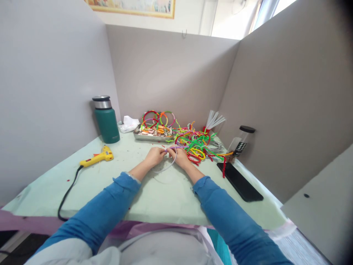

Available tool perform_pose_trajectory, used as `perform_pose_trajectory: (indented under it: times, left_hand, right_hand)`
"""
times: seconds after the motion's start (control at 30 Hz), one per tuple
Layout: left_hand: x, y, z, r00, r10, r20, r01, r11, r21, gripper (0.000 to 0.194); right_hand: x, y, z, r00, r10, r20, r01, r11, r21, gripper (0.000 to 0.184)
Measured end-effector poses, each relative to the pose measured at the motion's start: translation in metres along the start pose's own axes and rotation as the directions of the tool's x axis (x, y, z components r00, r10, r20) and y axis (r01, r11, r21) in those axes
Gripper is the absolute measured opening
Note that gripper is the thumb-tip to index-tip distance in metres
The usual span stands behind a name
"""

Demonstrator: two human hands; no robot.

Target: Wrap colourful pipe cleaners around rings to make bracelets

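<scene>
Over the middle of the table, my left hand [155,156] and my right hand [180,157] are close together, fingertips almost touching. Both pinch a thin white hoop [167,168], which hangs toward me beneath them. A purple pipe cleaner [183,147] runs between the fingers, and its free end sticks out to the right past my right hand. Part of the hoop and of the pipe cleaner is hidden by the fingers. Beyond my right hand lies a tangled heap of coloured pipe cleaners [197,139].
A yellow glue gun [97,157] with a black cord lies left, before a green bottle [107,123]. At the back, a metal tray [154,138] holds small pieces, with wrapped hoops [150,112] above. On the right are glue sticks [213,120], a clear bottle [242,141] and a black phone [239,182].
</scene>
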State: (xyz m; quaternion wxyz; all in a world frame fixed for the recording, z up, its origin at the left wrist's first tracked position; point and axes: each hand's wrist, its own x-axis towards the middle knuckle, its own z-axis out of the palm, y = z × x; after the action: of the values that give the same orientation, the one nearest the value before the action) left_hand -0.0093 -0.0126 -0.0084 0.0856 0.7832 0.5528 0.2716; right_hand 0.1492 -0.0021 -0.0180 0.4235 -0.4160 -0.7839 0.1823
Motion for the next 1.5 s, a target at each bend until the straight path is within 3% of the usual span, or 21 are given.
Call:
perform_pose_trajectory:
  times: [0.27, 0.5, 0.7, 0.97, 1.5]
  left_hand:
    - [0.0, 0.003, -0.002, 0.998, -0.062, -0.005, 0.062, 0.998, 0.018, 0.036]
    - [-0.001, 0.003, 0.001, 0.996, -0.066, 0.066, 0.067, 0.998, -0.007, 0.036]
    - [0.0, 0.0, 0.003, 0.997, -0.046, 0.068, 0.05, 0.998, -0.05, 0.035]
    - [-0.001, 0.005, -0.002, 0.997, -0.074, 0.025, 0.075, 0.996, -0.051, 0.033]
    - [-0.002, 0.0, 0.002, 0.999, -0.037, 0.037, 0.037, 0.999, 0.014, 0.035]
  right_hand:
    - [0.004, 0.008, 0.005, 0.995, 0.099, -0.017, -0.094, 0.978, 0.187, 0.033]
    - [0.008, 0.009, 0.008, 0.984, 0.18, 0.002, -0.161, 0.877, 0.453, 0.032]
    - [0.006, 0.003, 0.006, 0.987, 0.154, 0.042, -0.156, 0.874, 0.46, 0.03]
    - [0.007, 0.008, 0.011, 0.986, 0.167, 0.004, -0.148, 0.865, 0.48, 0.03]
    - [0.004, -0.002, 0.004, 0.988, 0.108, 0.112, -0.15, 0.858, 0.492, 0.026]
